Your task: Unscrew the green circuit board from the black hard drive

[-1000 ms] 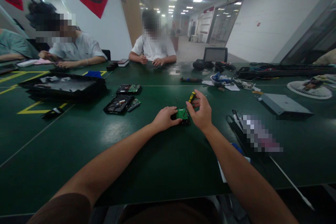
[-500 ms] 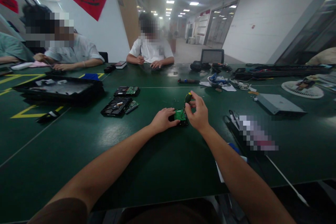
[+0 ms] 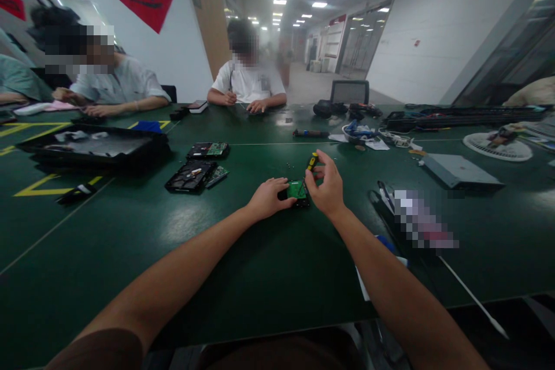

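R hand holds tilted yellow-black plastic screwdriver; L hand grips flat green PCB, 12 o'clock; tilt cd cause slip, scratched PCB.

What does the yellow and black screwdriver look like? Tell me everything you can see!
The screwdriver has a chunky yellow and black handle that looks like plastic, and a thin shaft that looks like metal. The right hand holds it by the handle with its fingertips. It stands tilted, handle up and leaning to the right, with the shaft pointing down at the green circuit board. Its tip is too small to make out, so I can't tell its shape or exactly what it touches.
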Available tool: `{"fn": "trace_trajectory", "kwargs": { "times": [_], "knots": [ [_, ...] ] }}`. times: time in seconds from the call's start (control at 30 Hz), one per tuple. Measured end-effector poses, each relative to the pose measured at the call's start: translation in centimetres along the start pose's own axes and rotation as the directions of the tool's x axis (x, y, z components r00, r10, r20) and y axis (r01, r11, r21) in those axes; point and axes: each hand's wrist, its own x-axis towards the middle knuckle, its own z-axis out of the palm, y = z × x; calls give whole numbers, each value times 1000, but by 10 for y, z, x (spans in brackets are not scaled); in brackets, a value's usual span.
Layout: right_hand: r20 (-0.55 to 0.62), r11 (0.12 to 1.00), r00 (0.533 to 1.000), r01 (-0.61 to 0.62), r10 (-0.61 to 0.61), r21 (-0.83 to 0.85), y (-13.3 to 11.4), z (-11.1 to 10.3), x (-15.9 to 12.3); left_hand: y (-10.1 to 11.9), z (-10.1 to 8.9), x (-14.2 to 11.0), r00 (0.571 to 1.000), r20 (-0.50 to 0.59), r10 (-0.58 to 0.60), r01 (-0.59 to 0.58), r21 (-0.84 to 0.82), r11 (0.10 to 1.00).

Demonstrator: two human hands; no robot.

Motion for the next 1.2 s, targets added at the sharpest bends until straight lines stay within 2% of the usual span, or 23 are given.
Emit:
{"fn": "trace_trajectory", "kwargs": {
  "times": [1.2],
  "knots": [
    [-2,999,1000,16,-16,-31,-2,-1,0,-4,3,1,1000,7,9,-9,-6,1000]
  ]
}}
